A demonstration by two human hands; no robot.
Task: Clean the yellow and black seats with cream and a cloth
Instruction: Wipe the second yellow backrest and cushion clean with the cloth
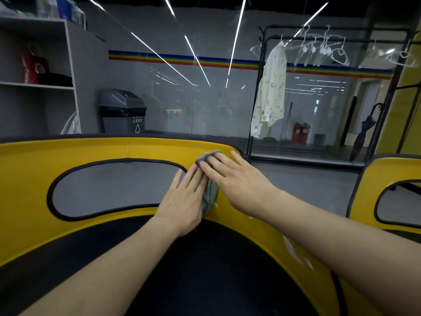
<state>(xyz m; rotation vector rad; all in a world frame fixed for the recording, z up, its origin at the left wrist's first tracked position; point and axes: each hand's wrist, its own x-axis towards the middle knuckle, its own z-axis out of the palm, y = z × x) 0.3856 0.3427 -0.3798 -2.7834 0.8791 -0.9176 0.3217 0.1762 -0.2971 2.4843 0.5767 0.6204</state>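
Left hand: I see my left hand (182, 201) flat, fingers straight and together, pressing the left edge of the cloth (208, 197).
Right hand: my right hand (237, 185) lies flat too, fingers straight and a little spread, covering the cloth's upper part.
Cloth: grey, bunched between both hands, pressed against the yellow backrest (91, 149) just right of its grey oval window (109, 188).
Cream: white smears (293, 249) on the yellow panel, near right of the hands; one small dab sits just beside the cloth's lower edge.
Black cushion: the black seat cushion (205, 270) fills the near centre, under my forearms.
Second seat: another yellow seat (387, 169) stands at far right, apart.
Background: grey bin (123, 110) far left, patterned shirt (271, 92) hanging on a rack far right.
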